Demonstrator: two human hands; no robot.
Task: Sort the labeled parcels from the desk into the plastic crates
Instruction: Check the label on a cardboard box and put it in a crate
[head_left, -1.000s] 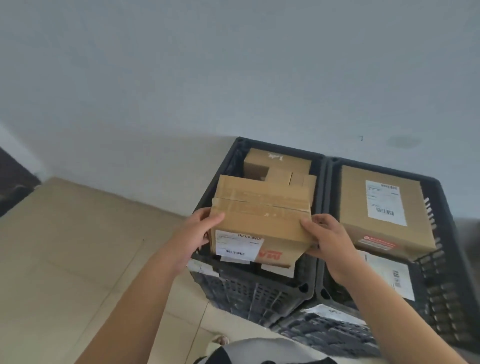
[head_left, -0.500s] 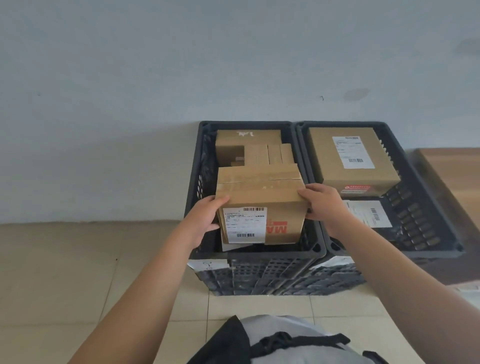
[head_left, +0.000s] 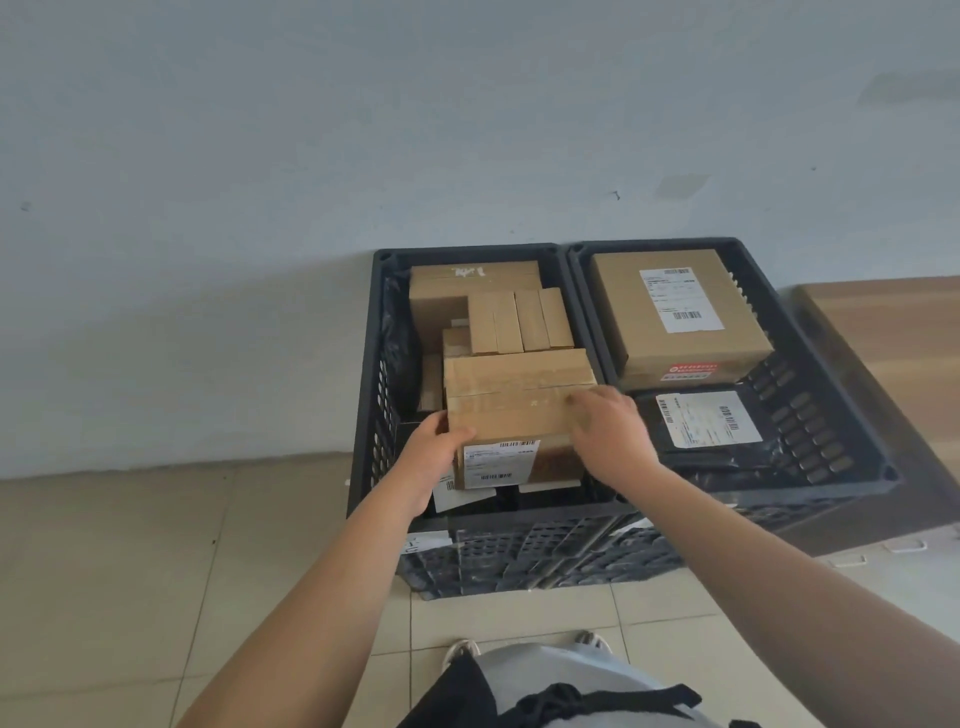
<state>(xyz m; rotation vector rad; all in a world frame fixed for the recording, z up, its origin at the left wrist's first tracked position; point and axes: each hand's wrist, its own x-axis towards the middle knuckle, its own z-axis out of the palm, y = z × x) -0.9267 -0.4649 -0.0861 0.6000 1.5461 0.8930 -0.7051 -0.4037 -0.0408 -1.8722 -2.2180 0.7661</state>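
Observation:
A taped cardboard parcel (head_left: 511, 395) with a white barcode label on its near side sits low in the front of the left black crate (head_left: 366, 415). My left hand (head_left: 434, 460) grips its left edge with the thumb on top. My right hand (head_left: 605, 431) holds its right side, fingers curled over the top edge. Behind it in the same crate stand several smaller cardboard boxes (head_left: 519, 319). The right black crate (head_left: 831, 415) holds a large labeled box (head_left: 675, 317) and a black labeled mailer (head_left: 701, 421).
Both crates stand on a beige tiled floor (head_left: 156, 571) against a pale wall (head_left: 363, 130). A wooden desk surface (head_left: 893, 332) lies to the right of the crates. My shoes (head_left: 460, 649) and a grey garment are at the bottom edge.
The parcel has gone down from above the rim into the front of the left crate. My right hand has slid up onto the parcel's top edge.

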